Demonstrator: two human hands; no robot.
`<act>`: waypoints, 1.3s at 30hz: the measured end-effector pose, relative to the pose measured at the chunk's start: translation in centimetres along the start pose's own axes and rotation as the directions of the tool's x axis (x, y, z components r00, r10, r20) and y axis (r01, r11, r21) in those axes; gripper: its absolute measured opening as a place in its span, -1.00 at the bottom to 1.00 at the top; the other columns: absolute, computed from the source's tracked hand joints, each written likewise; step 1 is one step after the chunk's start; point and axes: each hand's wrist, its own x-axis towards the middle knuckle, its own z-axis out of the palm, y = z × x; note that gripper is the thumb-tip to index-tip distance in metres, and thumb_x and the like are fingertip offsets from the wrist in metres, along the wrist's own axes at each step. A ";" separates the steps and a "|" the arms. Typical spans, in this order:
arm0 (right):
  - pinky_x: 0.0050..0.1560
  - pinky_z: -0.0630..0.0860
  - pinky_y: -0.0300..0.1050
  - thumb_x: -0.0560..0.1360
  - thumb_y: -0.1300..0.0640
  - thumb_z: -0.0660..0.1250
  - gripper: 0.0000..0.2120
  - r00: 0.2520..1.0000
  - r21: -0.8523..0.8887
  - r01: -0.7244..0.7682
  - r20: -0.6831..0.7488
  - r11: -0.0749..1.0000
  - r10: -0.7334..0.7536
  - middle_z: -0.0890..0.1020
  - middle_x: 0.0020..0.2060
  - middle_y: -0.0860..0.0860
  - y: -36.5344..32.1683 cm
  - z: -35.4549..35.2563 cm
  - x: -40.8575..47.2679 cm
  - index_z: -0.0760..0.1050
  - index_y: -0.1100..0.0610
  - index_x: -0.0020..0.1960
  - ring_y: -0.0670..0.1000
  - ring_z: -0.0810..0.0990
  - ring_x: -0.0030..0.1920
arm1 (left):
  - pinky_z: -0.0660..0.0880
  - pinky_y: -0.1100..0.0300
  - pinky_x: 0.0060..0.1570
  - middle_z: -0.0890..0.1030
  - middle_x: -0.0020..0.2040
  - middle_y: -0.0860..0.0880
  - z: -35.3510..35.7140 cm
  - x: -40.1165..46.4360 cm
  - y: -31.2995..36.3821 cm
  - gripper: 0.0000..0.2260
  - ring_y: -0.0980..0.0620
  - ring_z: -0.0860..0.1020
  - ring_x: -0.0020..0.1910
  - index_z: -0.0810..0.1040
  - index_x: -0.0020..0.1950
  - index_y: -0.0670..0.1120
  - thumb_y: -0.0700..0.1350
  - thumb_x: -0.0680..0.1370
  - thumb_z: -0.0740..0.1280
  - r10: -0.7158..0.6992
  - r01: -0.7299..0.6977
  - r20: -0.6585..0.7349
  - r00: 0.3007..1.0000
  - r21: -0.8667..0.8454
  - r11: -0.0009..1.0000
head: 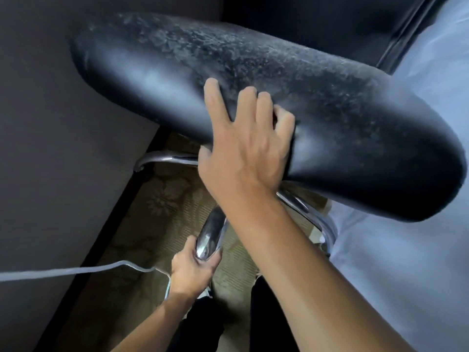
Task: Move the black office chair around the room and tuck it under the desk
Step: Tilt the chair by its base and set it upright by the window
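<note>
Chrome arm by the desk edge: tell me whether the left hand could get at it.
Probably yes. The left hand grips a nearer chrome bar; letting go, open floor lies between it and that chrome arm.

Dim, cool light is falling from above and the right, giving the scene a bluish cast. A soft sheen is lying along the chair (253,97) back's upper face, where worn, flaking patches are catching light. Small glare spots are showing on the chrome leg (209,237). The floor (157,219) beneath is sitting in shadow. The wide lens is bending lines near the edges. The wall (38,123) and cable (63,271) are looking soft, and the near forearm is slightly blurred.
</note>
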 end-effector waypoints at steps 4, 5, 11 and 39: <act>0.19 0.21 0.11 0.31 -0.06 0.39 -0.26 0.995 -0.087 0.078 -0.057 0.993 -0.083 0.47 0.21 0.19 -1.2 -2.6 -2.3 0.26 -0.03 0.45 0.21 0.42 0.22 | 0.28 0.35 -0.56 0.52 -0.45 0.21 -0.5 0.0 -0.7 -0.60 0.17 0.40 -0.55 0.28 -0.28 0.08 0.19 0.32 0.50 0.031 -0.029 0.052 0.998 -0.045 0.999; 0.19 0.20 0.10 0.33 -0.07 0.38 -0.27 0.994 -0.113 0.083 -0.058 0.990 -0.090 0.46 0.22 0.17 -1.5 -2.6 -2.8 0.24 -0.04 0.46 0.19 0.41 0.22 | 0.26 0.35 -0.56 0.52 -0.45 0.21 -0.6 0.0 -1.3 -0.60 0.16 0.40 -0.56 0.28 -0.28 0.08 0.19 0.32 0.49 0.042 -0.038 0.060 0.997 -0.056 0.998; 0.10 0.24 0.08 0.32 -0.05 0.41 -0.30 0.976 -0.224 0.083 -0.180 0.971 -0.125 0.49 0.13 0.11 -3.3 -1.3 -2.5 0.31 -0.03 0.42 0.16 0.44 0.12 | 0.35 0.19 -0.53 0.47 -0.50 0.06 0.4 1.0 -3.0 -0.57 0.11 0.46 -0.51 0.29 -0.29 0.03 0.26 0.27 0.44 0.060 -0.061 -0.034 0.998 -0.024 0.998; 0.42 0.07 0.38 0.21 -0.24 0.49 -0.01 0.878 0.017 0.457 0.153 0.889 -0.454 0.22 0.49 0.21 3.9 2.5 -11.0 0.09 -0.23 0.54 0.25 0.18 0.50 | 0.43 -0.04 0.15 0.58 0.15 -0.20 -4.3 11.4 -12.0 -0.57 -0.24 0.50 0.19 0.46 0.20 -0.08 -0.09 0.38 0.47 0.012 -0.075 0.160 0.987 0.392 0.917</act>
